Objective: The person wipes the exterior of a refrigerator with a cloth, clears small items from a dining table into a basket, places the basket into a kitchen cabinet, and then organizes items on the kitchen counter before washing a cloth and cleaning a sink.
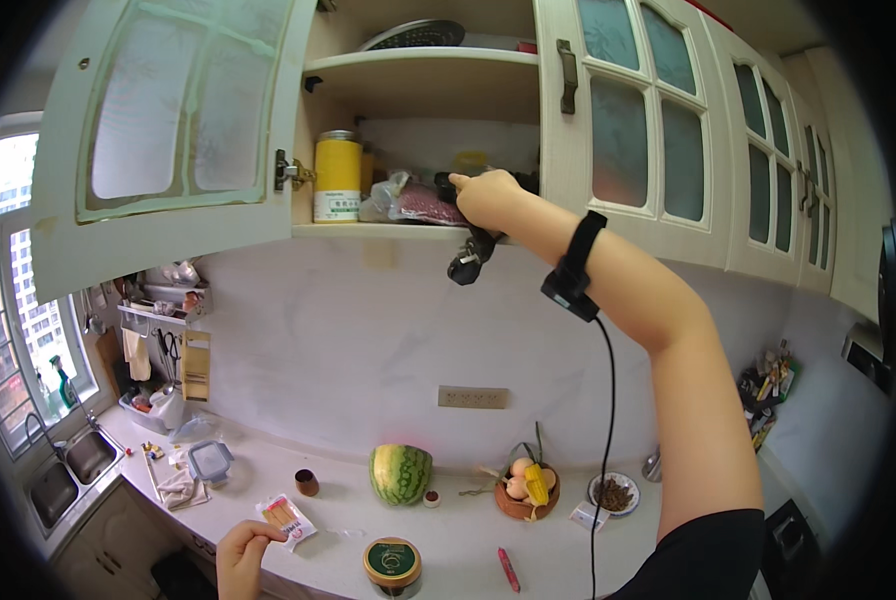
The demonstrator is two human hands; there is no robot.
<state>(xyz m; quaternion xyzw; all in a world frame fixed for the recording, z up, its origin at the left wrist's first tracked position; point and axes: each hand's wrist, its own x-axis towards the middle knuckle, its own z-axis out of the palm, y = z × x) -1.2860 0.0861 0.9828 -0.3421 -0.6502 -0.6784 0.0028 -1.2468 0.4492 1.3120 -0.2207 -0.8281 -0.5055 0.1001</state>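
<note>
My right hand (489, 196) reaches up into the open wall cabinet (418, 232), gripping a bundled black power cord. The cord's plug (466, 266) hangs below the shelf edge. Beside that hand, a clear plastic bag of reddish contents (427, 204) lies on the lower shelf. A yellow canister (337, 178) with a metal lid stands farther left. Low over the counter is my left hand (247, 551), its thumb and fingertips drawn together. The fingertips overlap the corner of a snack packet (289, 517); whether they pinch it is unclear.
The cabinet door (177, 217) swings out to the left. On the counter (455, 540) stand a watermelon piece (400, 474), a green-lidded jar (392, 562), a brown cup (307, 482) and a produce bowl (519, 506). A red marker-like object (508, 570) lies nearby. A double sink (72, 472) is left.
</note>
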